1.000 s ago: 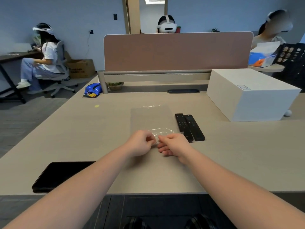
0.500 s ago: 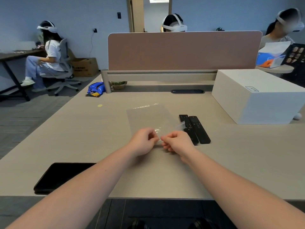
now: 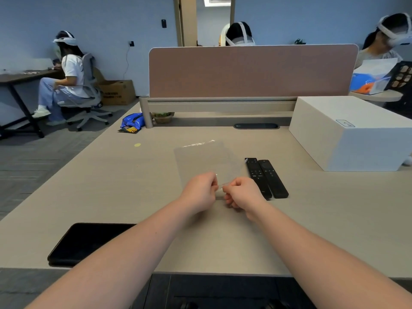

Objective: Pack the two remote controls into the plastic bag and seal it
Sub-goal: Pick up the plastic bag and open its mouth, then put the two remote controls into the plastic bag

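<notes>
Both hands, left hand (image 3: 200, 190) and right hand (image 3: 242, 192), grasp the plastic bag (image 3: 206, 160) mouth; two remote controls (image 3: 265, 177), right of the grip, remain unpacked, bag unsealed.

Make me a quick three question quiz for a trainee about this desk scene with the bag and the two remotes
1. True or false: both remote controls are already inside the plastic bag.
2. Which part of the bag do the left hand and right hand pinch? A) the far edge B) the near edge C) the middle
3. Fill in: the remotes lie side by side on the desk, to the ____ of the bag.

Key: 1. False, they lie on the desk outside it. 2. B. 3. right.
</notes>
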A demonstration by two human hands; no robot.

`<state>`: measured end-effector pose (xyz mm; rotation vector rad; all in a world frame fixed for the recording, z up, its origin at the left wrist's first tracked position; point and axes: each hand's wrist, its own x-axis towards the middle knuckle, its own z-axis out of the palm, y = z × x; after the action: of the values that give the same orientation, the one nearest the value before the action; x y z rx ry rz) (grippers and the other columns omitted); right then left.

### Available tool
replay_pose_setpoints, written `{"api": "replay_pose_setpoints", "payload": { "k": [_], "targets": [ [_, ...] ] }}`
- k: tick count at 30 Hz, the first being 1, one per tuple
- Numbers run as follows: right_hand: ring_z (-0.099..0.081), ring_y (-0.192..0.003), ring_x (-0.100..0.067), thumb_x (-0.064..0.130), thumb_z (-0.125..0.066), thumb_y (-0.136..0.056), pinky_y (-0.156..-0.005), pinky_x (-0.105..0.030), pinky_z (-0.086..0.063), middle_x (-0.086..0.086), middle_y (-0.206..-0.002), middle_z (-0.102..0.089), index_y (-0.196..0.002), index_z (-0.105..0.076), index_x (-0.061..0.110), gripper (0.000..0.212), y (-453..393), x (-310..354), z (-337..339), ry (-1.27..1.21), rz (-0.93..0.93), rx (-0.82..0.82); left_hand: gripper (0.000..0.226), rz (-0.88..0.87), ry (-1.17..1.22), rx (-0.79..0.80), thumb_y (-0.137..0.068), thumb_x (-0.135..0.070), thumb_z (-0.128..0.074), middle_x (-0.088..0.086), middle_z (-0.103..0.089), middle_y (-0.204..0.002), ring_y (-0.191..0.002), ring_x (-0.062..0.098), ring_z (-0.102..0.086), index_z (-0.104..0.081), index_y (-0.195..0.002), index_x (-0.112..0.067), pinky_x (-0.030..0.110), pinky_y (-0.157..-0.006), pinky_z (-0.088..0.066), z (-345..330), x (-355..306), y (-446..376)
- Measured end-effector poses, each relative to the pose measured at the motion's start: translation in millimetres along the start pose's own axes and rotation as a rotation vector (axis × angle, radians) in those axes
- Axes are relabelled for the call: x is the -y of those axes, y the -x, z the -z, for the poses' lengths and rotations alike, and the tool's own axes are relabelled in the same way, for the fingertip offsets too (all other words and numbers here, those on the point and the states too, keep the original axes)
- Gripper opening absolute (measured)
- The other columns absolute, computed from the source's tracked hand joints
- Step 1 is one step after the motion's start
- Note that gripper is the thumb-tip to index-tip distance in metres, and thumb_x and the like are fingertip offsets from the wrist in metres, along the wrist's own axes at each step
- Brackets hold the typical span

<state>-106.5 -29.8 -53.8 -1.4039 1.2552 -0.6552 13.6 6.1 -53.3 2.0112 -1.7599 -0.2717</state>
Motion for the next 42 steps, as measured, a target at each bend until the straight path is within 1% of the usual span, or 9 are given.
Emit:
{"api": "replay_pose_setpoints", "payload": {
  "k": [5,9,12,17,24,29,32,36,42],
  "targets": [
    [-0.047,-0.044,-0.021,0.0,-0.054,-0.082,-0.045,-0.025,-0.037,-0.01,-0.055,-0.054,-0.061,-0.047,0.012,0.025,-4.5,-11.4,10.1,-0.018,-0.053,-0.038,0.01,0.16,0.129,-0.142,-0.085,-0.008,-0.053,0.016,-0.068,-0.091,-0.086,0.033,-0.06,-0.054,-0.078,-0.015,0.035,-0.072,-0.046,10.9,14.8,-8.2],
    [-0.044,-0.041,-0.02,-0.002,-0.053,-0.078,-0.04,-0.022,-0.034,-0.012,-0.053,-0.051,-0.062,-0.05,0.007,0.019,-4.1,-9.5,11.8,-0.068,-0.097,-0.054,0.013,-0.032,-0.022,-0.106,-0.082,-0.002,-0.047,0.017,-0.062,-0.088,-0.076,0.036,-0.053,-0.046,-0.088,-0.013,0.037,-0.064,-0.042,20.1,18.4,0.7],
    [-0.04,-0.037,-0.02,-0.002,-0.052,-0.075,-0.036,-0.018,-0.031,-0.012,-0.051,-0.049,-0.067,-0.054,0.003,0.01,-1.3,-6.7,12.7,-0.077,-0.132,-0.077,0.022,-0.135,-0.186,-0.076,-0.078,0.002,-0.045,0.016,-0.055,-0.098,-0.083,0.036,-0.054,-0.057,-0.094,-0.008,0.038,-0.065,-0.043,18.3,14.7,0.8],
    [-0.036,-0.034,-0.017,-0.001,-0.049,-0.076,-0.035,-0.01,-0.03,-0.009,-0.05,-0.049,-0.06,-0.051,0.007,0.018,6.7,-8.2,23.5,0.037,-0.182,-0.082,0.028,0.2,-0.281,-0.186,-0.085,-0.009,-0.047,0.012,-0.055,-0.114,-0.105,0.036,-0.056,-0.061,-0.11,-0.007,0.041,-0.081,-0.048,43.1,18.8,-18.4],
    [-0.04,-0.041,-0.02,0.006,-0.052,-0.078,-0.038,-0.016,-0.029,-0.009,-0.056,-0.054,-0.061,-0.052,0.009,0.017,12.0,-12.8,34.1,0.148,-0.18,-0.041,0.062,0.001,-0.226,-0.171,-0.082,0.0,-0.045,0.008,-0.053,-0.115,-0.103,0.035,-0.055,-0.031,-0.136,-0.027,0.035,-0.067,-0.04,39.8,2.8,-13.4],
    [-0.059,-0.08,-0.03,0.042,-0.055,-0.085,-0.064,-0.034,-0.049,-0.005,-0.085,-0.059,-0.086,-0.053,0.014,0.028,11.4,-27.6,49.9,0.566,0.228,-0.466,0.036,-0.081,-0.393,-0.091,-0.08,0.001,-0.042,0.01,-0.052,-0.109,-0.098,0.036,-0.057,-0.054,-0.111,-0.01,0.042,-0.069,-0.051,36.7,8.1,-9.4],
    [-0.058,-0.096,-0.035,0.046,-0.052,-0.087,-0.071,-0.039,-0.049,-0.012,-0.107,-0.054,-0.107,-0.047,0.013,0.039,8.8,-34.1,53.0,0.873,0.213,-0.421,0.028,-0.149,-0.339,-0.081,-0.085,-0.002,-0.043,0.009,-0.054,-0.112,-0.096,0.036,-0.058,-0.055,-0.109,-0.009,0.044,-0.071,-0.052,37.1,5.1,-5.7],
    [-0.057,-0.095,-0.033,0.039,-0.05,-0.09,-0.063,-0.034,-0.039,-0.013,-0.105,-0.059,-0.106,-0.046,0.011,0.032,3.3,-33.6,47.8,1.029,0.235,-0.403,0.021,-0.245,-0.292,-0.073,-0.09,-0.012,-0.048,0.008,-0.059,-0.116,-0.103,0.033,-0.056,-0.055,-0.11,-0.009,0.039,-0.079,-0.048,39.5,-0.1,-1.1],
    [-0.063,-0.088,-0.036,0.02,-0.048,-0.088,-0.067,-0.035,-0.047,-0.017,-0.095,-0.068,-0.102,-0.054,0.007,0.02,-2.2,-20.1,54.2,0.675,0.185,-0.496,0.032,-0.189,-0.312,0.069,-0.089,-0.004,-0.04,0.009,-0.063,-0.119,-0.11,0.031,-0.055,-0.061,-0.113,-0.007,0.039,-0.09,-0.047,37.2,0.4,2.6]
  ]
}}
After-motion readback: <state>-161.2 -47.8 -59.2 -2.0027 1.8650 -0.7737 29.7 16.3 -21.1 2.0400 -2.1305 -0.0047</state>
